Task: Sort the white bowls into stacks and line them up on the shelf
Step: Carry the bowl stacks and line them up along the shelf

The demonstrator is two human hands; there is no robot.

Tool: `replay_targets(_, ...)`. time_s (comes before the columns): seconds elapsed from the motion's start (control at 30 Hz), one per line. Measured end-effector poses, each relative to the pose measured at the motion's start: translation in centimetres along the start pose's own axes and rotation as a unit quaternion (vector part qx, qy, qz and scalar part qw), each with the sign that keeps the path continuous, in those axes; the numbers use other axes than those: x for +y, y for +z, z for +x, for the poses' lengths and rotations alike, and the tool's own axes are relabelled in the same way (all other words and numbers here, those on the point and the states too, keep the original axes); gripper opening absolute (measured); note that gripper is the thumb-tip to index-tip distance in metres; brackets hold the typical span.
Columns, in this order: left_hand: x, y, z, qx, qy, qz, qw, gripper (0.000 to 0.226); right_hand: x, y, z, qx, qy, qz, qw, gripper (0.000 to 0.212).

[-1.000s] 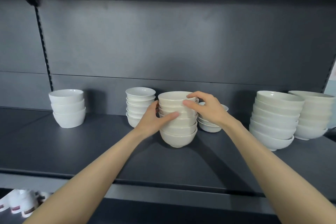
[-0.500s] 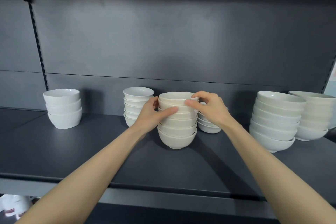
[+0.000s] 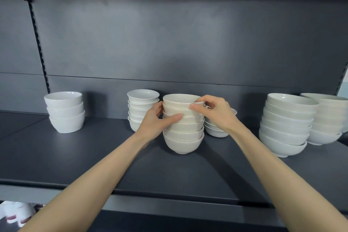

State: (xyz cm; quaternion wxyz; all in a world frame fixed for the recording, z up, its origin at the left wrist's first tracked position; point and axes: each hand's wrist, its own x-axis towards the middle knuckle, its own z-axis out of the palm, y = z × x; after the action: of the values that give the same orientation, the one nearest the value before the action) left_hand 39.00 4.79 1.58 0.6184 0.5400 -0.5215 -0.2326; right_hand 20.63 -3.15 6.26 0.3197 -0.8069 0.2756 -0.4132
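Cream bowl stack [image 3: 183, 133] held at the middle of the shelf [image 3: 84, 156].
Side gripped by the left hand [image 3: 155, 121], top rim pinched by the right hand [image 3: 215, 114]; squaring-up seems in hand, then a push toward the back edge.

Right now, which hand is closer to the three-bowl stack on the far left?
Left. The left hand grips the cream stack on its left side, right of the three-bowl stack; the right hand pinches the cream stack's top rim, farther right.
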Motion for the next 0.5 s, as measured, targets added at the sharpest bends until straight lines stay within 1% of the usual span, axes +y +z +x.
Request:
replay_targets(0.03, -0.4, -0.2, -0.2, -0.019, -0.010, -0.002, 1.000, 0.070, 0.1, -0.1, 0.0, -0.012, 0.009, 0.011, 1.000, 0.039)
replay_targets(0.1, -1.7, -0.5, -0.8, -0.053, -0.043, 0.004, 0.998, 0.102, 0.8, -0.2, -0.2, -0.035, 0.065, 0.043, 0.996, 0.081)
replay_targets(0.13, -2.2, -0.5, -1.2, -0.068, -0.056, 0.013, 0.996, 0.109, 1.2, -0.1, -0.4, -0.048, 0.096, 0.059, 0.993, 0.099)
replay_targets(0.17, -2.7, -0.4, -1.5, -0.083, -0.066, 0.021, 0.994, 0.110, 1.8, 0.2, -0.6, -0.063, 0.119, 0.067, 0.989, 0.113)
replay_targets(0.23, -3.2, 0.3, -2.1, -0.107, -0.074, 0.008, 0.991, 0.106, 3.1, 0.9, -1.0, -0.091, 0.140, 0.075, 0.983, 0.136)
replay_targets(0.27, -3.4, 0.7, -2.1, -0.113, -0.070, -0.001, 0.991, 0.104, 3.7, 1.2, -1.0, -0.101, 0.147, 0.085, 0.980, 0.139)
replay_targets(0.33, -3.8, 1.5, -2.2, -0.107, -0.053, -0.015, 0.993, 0.103, 4.4, 1.7, -0.9, -0.105, 0.149, 0.117, 0.976, 0.129)
replay_targets(0.43, -4.0, 2.2, -2.2, -0.081, -0.065, -0.028, 0.994, 0.113, 4.7, 2.2, -0.5, -0.111, 0.133, 0.157, 0.972, 0.120)
replay_targets(0.47, -4.1, 2.4, -2.2, -0.074, -0.066, -0.025, 0.995, 0.114, 4.6, 2.4, -0.5, -0.111, 0.121, 0.160, 0.973, 0.114)
replay_targets(0.5, -4.1, 2.4, -2.2, -0.068, -0.063, -0.021, 0.996, 0.110, 4.5, 2.4, -0.5, -0.108, 0.110, 0.160, 0.975, 0.103)
